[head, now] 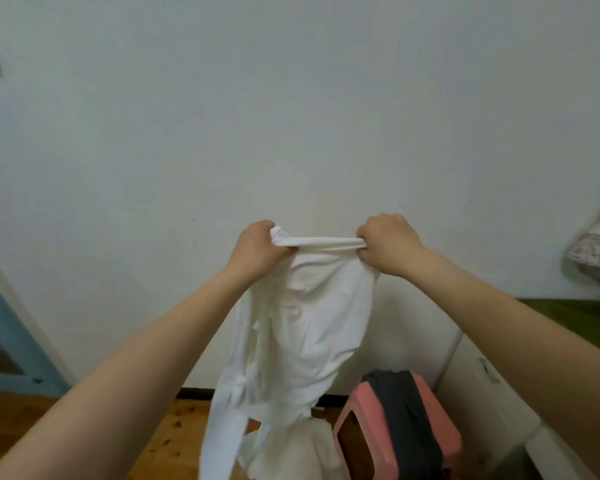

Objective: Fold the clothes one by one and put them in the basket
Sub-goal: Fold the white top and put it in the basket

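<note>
A plain white wall (pixel 291 98) fills most of the view. Under it runs a dark baseboard (pixel 194 393), then a wooden floor (pixel 174 431). At left stands a blue door (pixel 11 334), at right a white cabinet (pixel 471 382) with a green top (pixel 568 317), and a pink stool (pixel 354 431) beside it.

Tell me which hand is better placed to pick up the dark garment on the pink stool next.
Right, probably. The dark garment on the pink stool lies below the right hand; the left hand would cross the white garment both grip.
</note>
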